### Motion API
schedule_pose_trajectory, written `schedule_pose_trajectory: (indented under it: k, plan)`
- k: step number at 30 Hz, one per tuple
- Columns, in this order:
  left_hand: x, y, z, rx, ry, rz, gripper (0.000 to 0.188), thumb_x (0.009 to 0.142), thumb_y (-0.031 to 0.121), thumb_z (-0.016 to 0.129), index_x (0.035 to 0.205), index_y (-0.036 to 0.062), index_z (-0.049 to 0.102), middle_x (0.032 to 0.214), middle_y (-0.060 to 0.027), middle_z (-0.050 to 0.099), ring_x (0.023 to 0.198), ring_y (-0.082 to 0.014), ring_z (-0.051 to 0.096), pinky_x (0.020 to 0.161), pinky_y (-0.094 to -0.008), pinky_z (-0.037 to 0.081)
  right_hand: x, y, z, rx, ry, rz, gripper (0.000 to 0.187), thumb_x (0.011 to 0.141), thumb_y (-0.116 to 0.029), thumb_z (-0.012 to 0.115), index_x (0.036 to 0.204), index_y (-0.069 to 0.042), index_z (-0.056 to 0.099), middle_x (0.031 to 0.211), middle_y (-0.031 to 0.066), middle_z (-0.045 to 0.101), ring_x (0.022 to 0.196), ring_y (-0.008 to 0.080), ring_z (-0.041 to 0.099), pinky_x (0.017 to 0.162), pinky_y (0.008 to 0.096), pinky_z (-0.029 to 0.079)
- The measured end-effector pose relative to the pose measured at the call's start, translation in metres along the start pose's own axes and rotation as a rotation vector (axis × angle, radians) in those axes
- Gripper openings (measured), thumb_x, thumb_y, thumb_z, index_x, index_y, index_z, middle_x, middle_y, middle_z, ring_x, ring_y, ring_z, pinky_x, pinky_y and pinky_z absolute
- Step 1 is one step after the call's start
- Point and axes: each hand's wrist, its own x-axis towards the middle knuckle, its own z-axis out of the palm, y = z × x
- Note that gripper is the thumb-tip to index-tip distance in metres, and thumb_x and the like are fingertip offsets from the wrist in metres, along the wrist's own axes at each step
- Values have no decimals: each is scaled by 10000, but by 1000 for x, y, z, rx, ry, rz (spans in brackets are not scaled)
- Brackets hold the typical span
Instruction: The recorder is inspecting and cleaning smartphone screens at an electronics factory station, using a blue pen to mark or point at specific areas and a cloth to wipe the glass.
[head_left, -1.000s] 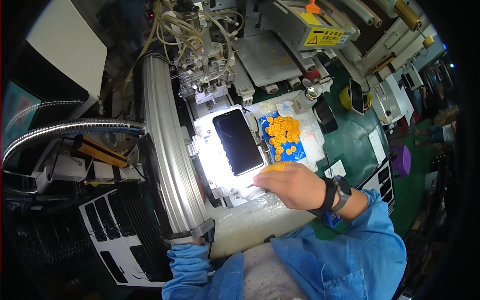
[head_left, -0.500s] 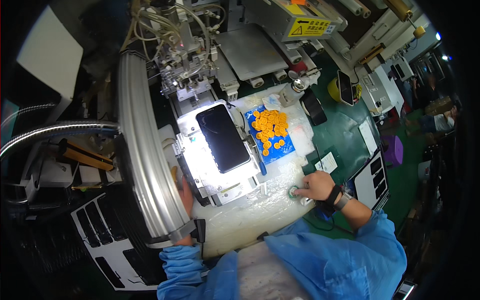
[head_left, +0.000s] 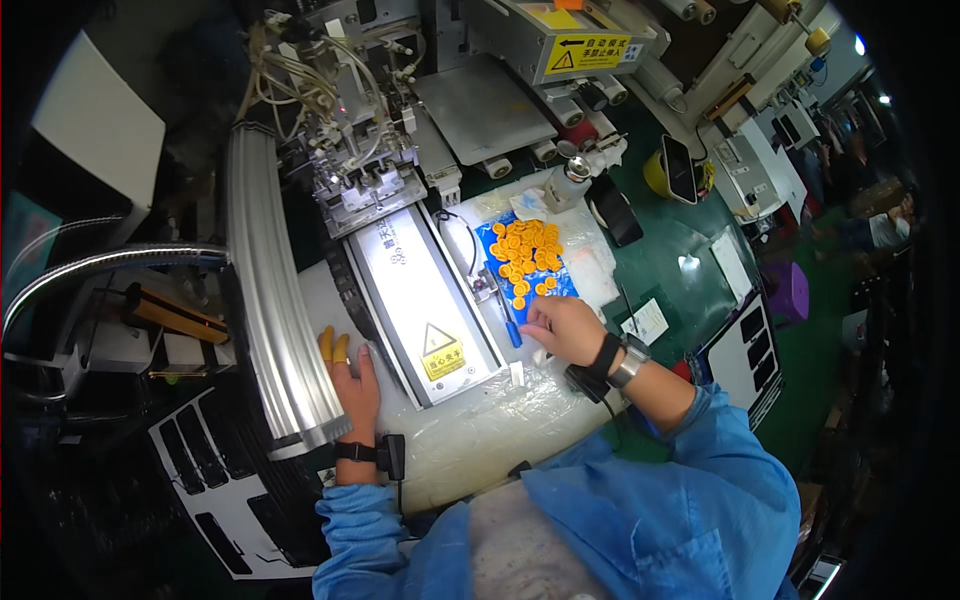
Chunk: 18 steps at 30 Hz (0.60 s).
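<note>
My left hand (head_left: 352, 388) lies beside the machine's long white slide plate (head_left: 420, 300), fingers apart and holding nothing. Yellow finger cots cover two of its fingers. My right hand (head_left: 568, 330) is over the white work surface, right of the plate, with its fingers curled together. Whatever they may hold is hidden. Close to its fingertips lie a blue-handled tool (head_left: 513, 333) and a blue sheet (head_left: 533, 309) bearing a pile of small rolled orange finger cots (head_left: 525, 250). Each wrist wears a black band, and a metal one is also on the right.
A pneumatic head (head_left: 365, 165) with tubes stands behind the plate, and a thick metal column (head_left: 275, 300) rises at left. Right of the sheet are a dispenser bottle (head_left: 568, 184) and a dark phone-shaped piece (head_left: 613, 211). A yellow bin (head_left: 655, 176) stands farther right.
The fixture with the black phone has gone from the front, leaving the slide plate exposed. My right hand has left the round green button and moved up-left. More of my left hand shows.
</note>
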Motion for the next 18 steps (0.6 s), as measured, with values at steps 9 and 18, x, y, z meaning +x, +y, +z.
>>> schedule_pose_trajectory:
  k: [9,18]
  plan:
    - [-9,-8,1,141,55,192,349,879,53,629,1220,-25,634,1389,-188,559,1311,-392,477,1127,-467,340,16,4,23,-46,25,102,336,812,-291,696,595,-46,618,584,172,598,607,375,624,587,466,492]
    - [-28,-14,-9,-419,168,-177,279,962,86,603,1198,-60,628,1264,-204,629,1112,-352,623,966,-404,492,-79,-24,-11,680,-2,223,110,832,-59,752,891,-6,675,772,12,684,667,56,601,625,217,482]
